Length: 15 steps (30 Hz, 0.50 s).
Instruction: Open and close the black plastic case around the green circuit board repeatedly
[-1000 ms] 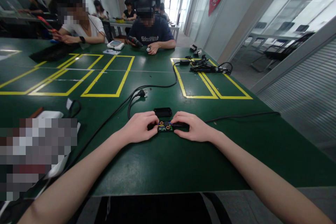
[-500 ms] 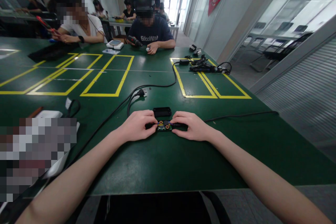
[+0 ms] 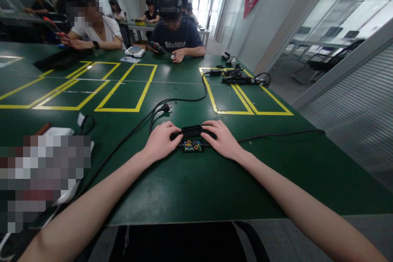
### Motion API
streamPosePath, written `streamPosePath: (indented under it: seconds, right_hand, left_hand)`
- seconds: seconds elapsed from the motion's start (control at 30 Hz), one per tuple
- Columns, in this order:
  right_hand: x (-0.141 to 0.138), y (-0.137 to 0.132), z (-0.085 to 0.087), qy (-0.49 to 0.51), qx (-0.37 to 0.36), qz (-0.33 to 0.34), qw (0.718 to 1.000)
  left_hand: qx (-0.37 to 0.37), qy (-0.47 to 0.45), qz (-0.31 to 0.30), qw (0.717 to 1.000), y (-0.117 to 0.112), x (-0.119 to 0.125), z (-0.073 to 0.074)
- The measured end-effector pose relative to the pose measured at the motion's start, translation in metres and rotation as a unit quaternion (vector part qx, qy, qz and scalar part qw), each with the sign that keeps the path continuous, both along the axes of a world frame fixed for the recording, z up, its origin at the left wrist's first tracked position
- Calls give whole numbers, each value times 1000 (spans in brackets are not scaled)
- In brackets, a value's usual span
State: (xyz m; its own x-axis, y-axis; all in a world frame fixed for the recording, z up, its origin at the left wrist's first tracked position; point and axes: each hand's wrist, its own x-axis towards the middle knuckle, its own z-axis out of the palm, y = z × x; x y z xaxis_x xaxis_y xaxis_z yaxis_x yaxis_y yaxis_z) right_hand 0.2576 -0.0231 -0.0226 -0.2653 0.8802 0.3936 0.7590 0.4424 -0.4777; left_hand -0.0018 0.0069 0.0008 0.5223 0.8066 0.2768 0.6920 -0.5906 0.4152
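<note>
A small black plastic housing cover lies between my hands, slightly tilted, its hollow side showing. My left hand pinches its left end with thumb and fingers. At the right end, the fingertips of my right hand close on it too. Just nearer to me sits a circuit board in the black lower half of the housing, with copper-coloured ring coils, a yellow part and blue wire ends. Black cable leaves the housing on both sides, partly hidden by my hands.
A power plug and its black cable lie ahead on the green table. Coiled black adapters rest at the far right among yellow tape frames. Blurred-out items fill the left. Two co-workers sit across the table, one with a power screwdriver.
Both hands have let go of the circuit board's ends and moved forward to the cover. The cover has shifted a little to the right and tilted between my fingers.
</note>
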Motion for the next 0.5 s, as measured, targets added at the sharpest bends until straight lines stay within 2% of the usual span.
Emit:
streamPosePath:
  seconds: [0.1, 0.2, 0.3, 0.37, 0.5]
  right_hand:
    - [-1, -1, 1, 82, -52, -15, 995]
    - [-3, -4, 7, 180, -114, -45, 976]
    - [-8, -9, 13, 255, -144, -46, 955]
    - [-11, -10, 15, 278, -155, -37, 947]
    - [-12, -12, 15, 269, -150, -18, 951]
  left_hand:
    - [-13, -5, -11, 1000, -2, 2, 2]
    - [-19, -22, -7, 1000, -4, 2, 5]
    - [-95, -103, -18, 990, -4, 0, 8]
    - [-165, -168, -28, 971, -3, -1, 9]
    - [-240, -231, -32, 942, -1, -1, 10]
